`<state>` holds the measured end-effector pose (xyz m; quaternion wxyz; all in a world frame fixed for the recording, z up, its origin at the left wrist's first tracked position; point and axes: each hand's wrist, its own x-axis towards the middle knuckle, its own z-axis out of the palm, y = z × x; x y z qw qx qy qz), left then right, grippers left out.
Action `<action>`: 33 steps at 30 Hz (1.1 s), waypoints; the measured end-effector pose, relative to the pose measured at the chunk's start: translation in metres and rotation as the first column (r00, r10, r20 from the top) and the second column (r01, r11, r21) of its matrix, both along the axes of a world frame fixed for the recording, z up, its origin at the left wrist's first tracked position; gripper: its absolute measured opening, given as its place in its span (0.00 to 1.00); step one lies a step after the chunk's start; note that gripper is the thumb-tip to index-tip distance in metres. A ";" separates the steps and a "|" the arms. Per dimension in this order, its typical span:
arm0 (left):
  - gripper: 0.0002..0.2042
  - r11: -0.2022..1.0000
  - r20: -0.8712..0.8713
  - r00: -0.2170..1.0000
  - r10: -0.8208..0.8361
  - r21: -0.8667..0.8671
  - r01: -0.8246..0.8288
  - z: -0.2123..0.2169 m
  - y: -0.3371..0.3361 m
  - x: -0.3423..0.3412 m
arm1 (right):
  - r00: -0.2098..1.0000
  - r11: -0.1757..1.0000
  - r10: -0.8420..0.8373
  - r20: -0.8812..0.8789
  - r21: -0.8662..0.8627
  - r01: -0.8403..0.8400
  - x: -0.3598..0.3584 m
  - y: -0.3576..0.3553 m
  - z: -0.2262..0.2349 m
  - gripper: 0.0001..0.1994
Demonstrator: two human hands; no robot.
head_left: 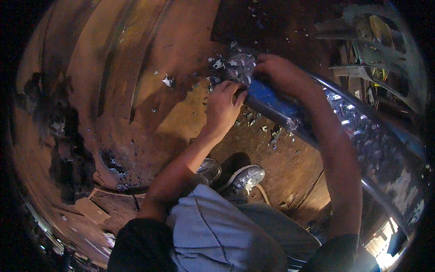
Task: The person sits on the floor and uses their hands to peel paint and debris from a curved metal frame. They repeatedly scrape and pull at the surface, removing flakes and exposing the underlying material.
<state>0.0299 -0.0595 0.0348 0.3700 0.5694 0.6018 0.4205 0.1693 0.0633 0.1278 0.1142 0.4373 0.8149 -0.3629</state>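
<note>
A long curved panel (273,99), blue on top with a dark glossy rim, runs from the middle toward the lower right. At its far end lies a patch of crumpled silvery-grey film (241,65), torn and flaking. My left hand (224,105) is closed with bent fingers at the panel's near rim, beside the film. Across the panel, my right hand (277,72) is curled closed at the film's right side. Its fingertips are turned away, and whatever they hold is hidden.
Pale torn flakes (168,80) are strewn over the brown ground around the panel. My shoes (247,177) stand below it. A dark-stained patch (68,149) lies at left, near a flat cardboard piece (92,210). A greenish plastic chair (385,56) is at the upper right.
</note>
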 end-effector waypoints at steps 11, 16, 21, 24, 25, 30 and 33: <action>0.12 0.939 -0.502 0.859 -0.103 0.236 0.251 -0.008 0.011 -0.009 | 0.975 0.960 0.220 0.022 0.169 -0.221 0.001 0.007 0.000 0.10; 0.12 0.926 -0.557 0.822 -0.122 0.235 0.296 -0.013 0.012 -0.003 | 0.985 0.970 0.170 -0.017 0.180 -0.165 0.004 0.006 -0.003 0.10; 0.12 0.951 -0.509 0.843 -0.173 0.136 0.278 -0.007 0.009 0.002 | 0.986 0.974 0.162 -0.029 0.166 -0.156 0.006 0.007 -0.003 0.10; 0.11 0.963 -0.529 0.824 -0.201 0.046 0.264 -0.001 0.006 0.004 | 0.985 0.971 0.170 -0.030 0.174 -0.162 0.006 0.009 -0.004 0.10; 0.11 0.969 -0.498 0.839 -0.220 -0.009 0.248 0.000 0.007 0.006 | 0.983 0.968 0.182 -0.034 0.181 -0.173 0.007 0.009 -0.004 0.10; 0.08 0.983 -0.310 0.934 -0.179 -0.007 0.186 -0.009 0.004 0.009 | 0.985 0.971 0.164 -0.048 0.181 -0.153 0.010 0.011 -0.006 0.10; 0.07 0.989 -0.098 0.987 -0.130 0.053 0.135 -0.019 0.003 0.008 | 0.987 0.975 0.150 -0.056 0.173 -0.138 0.011 0.012 -0.007 0.11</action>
